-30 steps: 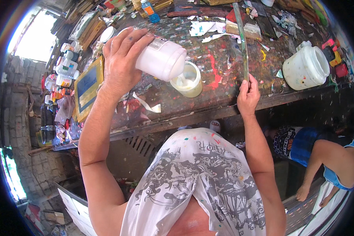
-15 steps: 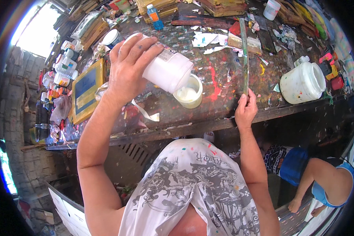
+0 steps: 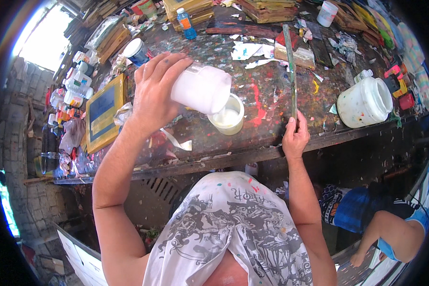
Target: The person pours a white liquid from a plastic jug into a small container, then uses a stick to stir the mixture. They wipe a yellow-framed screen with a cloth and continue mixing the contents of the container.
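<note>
My left hand wraps round a white plastic jar, tipped on its side with its mouth down to the right. White liquid shows at that mouth, over a small whitish tub that stands upright on the stained workbench. More white liquid lies inside the tub. My right hand pinches the lower end of a long, thin, paint-streaked stick, which points away from me over the bench. The stick touches neither container.
At the right stands a large white open jar. A wood-framed screen leans at the left near several bottles. A blue bottle and wooden frames are at the back. Beside the bench, lower right, another person sits.
The white jar in my left hand has tipped a little further, its mouth still over the tub. My right hand with the stick has shifted slightly left and nearer.
</note>
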Action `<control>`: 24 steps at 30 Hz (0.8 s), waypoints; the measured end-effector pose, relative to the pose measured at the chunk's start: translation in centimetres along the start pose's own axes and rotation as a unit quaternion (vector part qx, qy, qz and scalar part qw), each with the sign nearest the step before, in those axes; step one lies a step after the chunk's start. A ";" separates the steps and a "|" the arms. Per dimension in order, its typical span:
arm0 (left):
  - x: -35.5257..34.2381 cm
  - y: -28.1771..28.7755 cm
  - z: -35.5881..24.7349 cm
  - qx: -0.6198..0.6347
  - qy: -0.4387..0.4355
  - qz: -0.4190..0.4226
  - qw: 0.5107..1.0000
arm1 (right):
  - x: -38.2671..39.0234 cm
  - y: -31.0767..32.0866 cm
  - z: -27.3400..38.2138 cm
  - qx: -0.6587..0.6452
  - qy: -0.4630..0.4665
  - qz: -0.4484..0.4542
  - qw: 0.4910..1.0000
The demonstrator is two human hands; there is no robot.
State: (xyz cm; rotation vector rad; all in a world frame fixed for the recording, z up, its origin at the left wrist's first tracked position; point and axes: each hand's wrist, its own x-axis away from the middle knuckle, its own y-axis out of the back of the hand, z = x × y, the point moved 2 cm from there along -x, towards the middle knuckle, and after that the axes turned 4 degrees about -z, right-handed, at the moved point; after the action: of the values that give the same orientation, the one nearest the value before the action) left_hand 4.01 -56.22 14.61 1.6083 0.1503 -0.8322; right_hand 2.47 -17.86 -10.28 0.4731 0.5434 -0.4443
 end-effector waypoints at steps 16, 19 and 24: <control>3.1 -1.1 1.1 0.056 0.106 0.004 0.993 | -3.4 11.4 3.6 -0.219 -0.128 0.218 0.942; 3.3 -1.2 1.2 0.058 0.091 -0.027 0.994 | -3.9 15.1 4.8 -0.171 -0.114 0.250 0.946; 3.2 -1.8 1.0 0.058 0.062 -0.076 0.993 | -4.1 16.9 7.0 -0.128 -0.071 0.276 0.950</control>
State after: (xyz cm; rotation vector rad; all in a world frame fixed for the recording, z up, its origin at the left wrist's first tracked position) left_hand 4.98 -57.86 11.25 1.7758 0.3207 -0.8720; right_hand 10.71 -6.92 2.48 0.3199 0.3019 0.1308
